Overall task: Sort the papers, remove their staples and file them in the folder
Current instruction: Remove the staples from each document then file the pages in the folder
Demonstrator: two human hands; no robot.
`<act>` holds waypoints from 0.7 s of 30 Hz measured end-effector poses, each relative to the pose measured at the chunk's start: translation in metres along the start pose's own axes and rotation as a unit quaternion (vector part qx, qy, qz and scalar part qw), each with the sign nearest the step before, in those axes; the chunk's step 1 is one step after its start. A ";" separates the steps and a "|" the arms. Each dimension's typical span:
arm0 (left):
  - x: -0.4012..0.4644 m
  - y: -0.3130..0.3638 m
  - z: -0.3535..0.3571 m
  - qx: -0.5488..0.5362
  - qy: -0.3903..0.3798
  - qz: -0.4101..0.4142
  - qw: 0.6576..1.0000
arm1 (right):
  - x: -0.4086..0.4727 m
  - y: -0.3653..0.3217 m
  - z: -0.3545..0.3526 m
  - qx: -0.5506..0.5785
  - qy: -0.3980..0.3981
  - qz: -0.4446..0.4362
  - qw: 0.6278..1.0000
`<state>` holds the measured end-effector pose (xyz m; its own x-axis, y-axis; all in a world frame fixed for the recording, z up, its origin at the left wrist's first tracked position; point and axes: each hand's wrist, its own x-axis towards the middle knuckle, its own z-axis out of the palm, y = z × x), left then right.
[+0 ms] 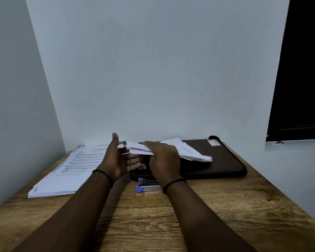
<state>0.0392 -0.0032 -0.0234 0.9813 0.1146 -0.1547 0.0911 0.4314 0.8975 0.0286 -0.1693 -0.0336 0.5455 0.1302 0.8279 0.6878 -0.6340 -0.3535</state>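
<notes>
Papers [187, 150] in a small bent bunch are up in the air, just over the dark brown folder [216, 160] that lies flat and shut on the wooden table [225, 206]. The right hand [164, 160] is on top of the bunch, with its fingers curled down over the paper, so it holds the bunch. The left hand [118, 159] is beside it, palm turned in and thumb pointing up. Its fingers reach under the near left end of the bunch, which is blurry, and they look quite straight, so I cannot tell if this hand holds the paper or only touches it. A big stack of printed pages [67, 171] lies on the left part of the table, well apart from the folder. A small metal stapler with blue ends [145, 185] lies on the table just in front of the folder, partly hidden under the right wrist. Each wrist has a thin black band [103, 174]. A red and white sticker [213, 142] is on the far corner of the folder.
</notes>
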 end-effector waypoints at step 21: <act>-0.035 0.005 -0.035 -0.092 0.050 0.060 0.993 | 0.005 0.003 -0.004 0.363 0.101 0.508 0.775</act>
<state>-0.0005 0.0264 -0.0278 0.9604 0.2599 -0.1004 -0.0668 0.5648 0.8225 0.0313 -0.1737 -0.0291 0.9460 -0.3240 -0.0116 0.0818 0.2733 -0.9584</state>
